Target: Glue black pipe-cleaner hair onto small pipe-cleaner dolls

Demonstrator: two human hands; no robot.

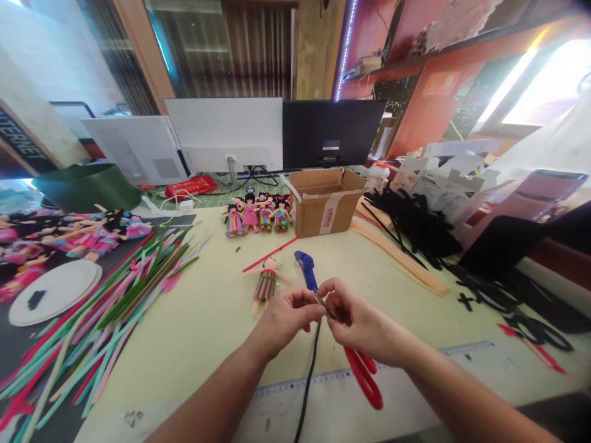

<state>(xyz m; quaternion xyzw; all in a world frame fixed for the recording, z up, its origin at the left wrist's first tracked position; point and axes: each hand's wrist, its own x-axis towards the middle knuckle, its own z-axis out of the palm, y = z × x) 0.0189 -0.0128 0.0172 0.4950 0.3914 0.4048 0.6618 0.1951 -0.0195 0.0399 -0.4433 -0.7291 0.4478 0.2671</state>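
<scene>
Above the table my two hands meet just in front of a blue glue gun point(306, 267), which lies with its black cord trailing toward me. My right hand point(357, 317) is closed on a pair of scissors point(364, 375); the red handles hang below the palm. The metal tip shows between the fingers of both hands. Thumb and fingers of my left hand point(290, 311) are pinched together at that tip, and whatever small piece they hold is hidden. Left of the glue gun lies a small doll point(265, 283) with a striped dress and no hair, arms spread, beside a thin red strip point(270, 254).
Coloured chenille strips point(138, 289) and a white plate point(55, 289) lie at left, near heaped dolls point(92, 237). Several finished dolls point(256, 212) sit by a cardboard box point(327, 206). Black strips point(410, 224) and black scissors point(540, 332) lie right. A ruler point(281, 387) runs along the front.
</scene>
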